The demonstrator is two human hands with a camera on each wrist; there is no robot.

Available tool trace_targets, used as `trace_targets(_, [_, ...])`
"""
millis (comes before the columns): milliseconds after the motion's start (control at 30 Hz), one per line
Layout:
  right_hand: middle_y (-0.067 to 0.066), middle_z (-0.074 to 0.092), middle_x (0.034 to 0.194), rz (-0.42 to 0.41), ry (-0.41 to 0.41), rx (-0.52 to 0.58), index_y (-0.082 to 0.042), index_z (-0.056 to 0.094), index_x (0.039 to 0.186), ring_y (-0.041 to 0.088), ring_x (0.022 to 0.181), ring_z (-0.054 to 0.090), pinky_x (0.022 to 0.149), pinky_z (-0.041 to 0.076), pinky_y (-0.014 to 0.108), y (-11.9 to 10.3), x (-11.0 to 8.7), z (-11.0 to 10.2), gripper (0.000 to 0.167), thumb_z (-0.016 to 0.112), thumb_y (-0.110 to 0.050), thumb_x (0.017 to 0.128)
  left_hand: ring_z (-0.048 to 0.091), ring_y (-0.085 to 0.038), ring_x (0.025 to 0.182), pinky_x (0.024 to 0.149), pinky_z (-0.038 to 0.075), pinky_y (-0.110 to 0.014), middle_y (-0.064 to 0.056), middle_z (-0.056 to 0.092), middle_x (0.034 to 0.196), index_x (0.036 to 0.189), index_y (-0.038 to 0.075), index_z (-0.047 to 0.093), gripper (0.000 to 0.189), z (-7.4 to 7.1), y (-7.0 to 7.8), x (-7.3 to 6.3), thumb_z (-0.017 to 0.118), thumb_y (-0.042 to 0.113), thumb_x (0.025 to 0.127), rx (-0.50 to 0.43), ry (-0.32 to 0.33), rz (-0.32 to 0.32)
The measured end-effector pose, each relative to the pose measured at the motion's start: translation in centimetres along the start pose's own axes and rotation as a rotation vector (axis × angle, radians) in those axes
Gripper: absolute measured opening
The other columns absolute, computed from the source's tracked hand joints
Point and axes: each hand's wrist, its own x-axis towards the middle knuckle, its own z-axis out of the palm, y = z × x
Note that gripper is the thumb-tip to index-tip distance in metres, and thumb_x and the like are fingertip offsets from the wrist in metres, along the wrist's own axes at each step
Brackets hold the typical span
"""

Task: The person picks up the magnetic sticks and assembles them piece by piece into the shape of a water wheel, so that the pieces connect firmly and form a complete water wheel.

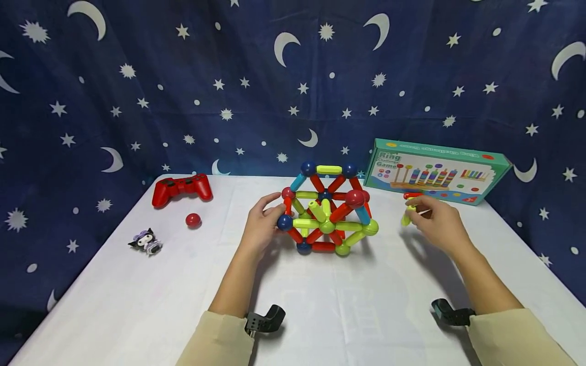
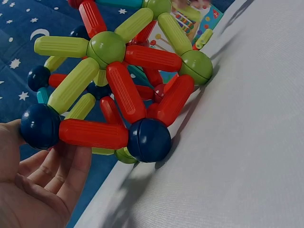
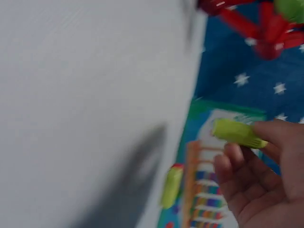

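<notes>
A ball-and-rod structure (image 1: 316,247) of red, lime and blue rods joined by coloured balls stands mid-table. At its left side my left hand (image 1: 262,223) holds it by a dark blue ball (image 2: 40,126), with fingers behind a red rod (image 2: 93,133). One lime rod (image 1: 317,209) sticks out from a lime ball (image 1: 327,226) on the front. To the right, my right hand (image 1: 435,223) pinches a loose lime rod (image 3: 239,133) between thumb and fingers, above the table. Another lime rod (image 3: 172,186) and a red rod (image 1: 413,195) lie by the game box.
The green Ring Challenge Game box (image 1: 435,170) stands at the back right. On the left are a red game controller (image 1: 182,190), a red ball (image 1: 193,220) and a small black-and-white figurine (image 1: 146,242). A dark blue star-patterned curtain (image 1: 256,101) hangs behind the white table (image 1: 137,305).
</notes>
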Motion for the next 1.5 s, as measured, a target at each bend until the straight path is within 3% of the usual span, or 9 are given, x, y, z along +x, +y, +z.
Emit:
trace_targets(133, [0.006,0.075,0.103,-0.001,0.122,0.178,-0.004,0.067,0.125,-0.004,0.077,0.067,0.067,0.052,0.016,-3.1,-0.3,-1.2,0.033,0.067,-0.027,0.101,0.074,-0.017,0.088,0.077,0.064,-0.035,-0.026,0.071,0.122,0.15,0.014,0.051,0.046,-0.2,0.1,-0.1,0.057,0.02,0.104,0.0,0.004,0.002])
trace_targets(200, [-0.006,0.072,0.102,-0.013,0.164,0.28,-0.002,0.066,0.126,-0.011,0.078,0.066,0.07,0.052,0.01,-4.6,-0.3,-1.6,0.034,0.069,-0.024,0.1,0.074,-0.017,0.087,0.077,0.064,-0.035,-0.025,0.072,0.121,0.15,0.014,0.051,0.046,-0.3,0.1,-0.1,0.057,0.02,0.104,0.0,0.008,0.003])
trace_targets(300, [-0.02,0.067,0.101,-0.035,0.199,0.419,-0.001,0.065,0.125,-0.009,0.082,0.069,0.075,0.054,0.009,-6.9,-0.3,-2.2,0.034,0.072,-0.021,0.098,0.075,-0.018,0.088,0.078,0.064,-0.037,-0.023,0.073,0.119,0.15,0.015,0.051,0.046,-0.3,0.0,-0.1,0.057,0.02,0.104,0.004,0.01,0.003])
trace_targets(400, [-0.02,0.067,0.105,-0.071,0.208,0.476,-0.003,0.067,0.124,-0.006,0.086,0.071,0.079,0.055,0.01,-9.1,-0.2,-2.6,0.032,0.074,-0.019,0.097,0.075,-0.021,0.09,0.081,0.064,-0.04,-0.022,0.074,0.117,0.149,0.014,0.051,0.046,-0.1,-0.1,-0.1,0.057,0.021,0.104,-0.002,0.003,0.003])
trace_targets(600, [-0.001,0.072,0.109,-0.227,0.152,0.396,-0.006,0.071,0.122,-0.004,0.085,0.071,0.078,0.054,0.01,-12.9,0.1,-2.9,0.028,0.074,-0.016,0.096,0.075,-0.02,0.089,0.084,0.063,-0.045,-0.022,0.073,0.119,0.15,0.014,0.051,0.047,0.1,-0.2,-0.1,0.057,0.021,0.104,-0.007,-0.002,0.006])
trace_targets(800, [0.012,0.078,0.102,-0.352,0.026,0.307,-0.006,0.074,0.116,0.015,0.086,0.075,0.077,0.055,0.013,-16.1,0.8,-2.3,0.022,0.075,-0.011,0.095,0.075,-0.021,0.09,0.084,0.063,-0.046,-0.021,0.073,0.119,0.15,0.014,0.051,0.047,0.2,-0.2,-0.2,0.057,0.021,0.104,-0.008,0.003,0.009])
trace_targets(1067, [0.009,0.078,0.107,-0.382,-0.192,0.228,-0.008,0.075,0.112,0.023,0.095,0.075,0.087,0.062,0.041,-19.4,2.0,-0.1,0.019,0.074,-0.006,0.093,0.075,-0.022,0.092,0.085,0.063,-0.044,-0.019,0.074,0.117,0.149,0.015,0.051,0.046,0.0,0.0,-0.2,0.057,0.022,0.104,-0.013,0.016,-0.009])
trace_targets(1300, [0.003,0.077,0.101,-0.379,-0.306,0.137,-0.011,0.076,0.111,0.02,0.096,0.072,0.09,0.061,0.039,-21.3,2.3,2.3,0.021,0.077,-0.007,0.091,0.074,-0.019,0.089,0.081,0.064,-0.039,-0.018,0.074,0.118,0.148,0.016,0.053,0.045,0.0,-0.1,-0.1,0.057,0.024,0.104,-0.01,0.005,-0.004])
trace_targets(1500, [0.004,0.077,0.101,-0.367,-0.354,0.082,-0.012,0.076,0.109,0.022,0.099,0.07,0.094,0.059,0.04,-21.7,2.5,3.3,0.02,0.078,-0.008,0.09,0.073,-0.018,0.086,0.08,0.064,-0.037,-0.017,0.073,0.121,0.148,0.017,0.053,0.045,0.0,-0.2,-0.2,0.058,0.025,0.104,-0.01,0.01,-0.011])
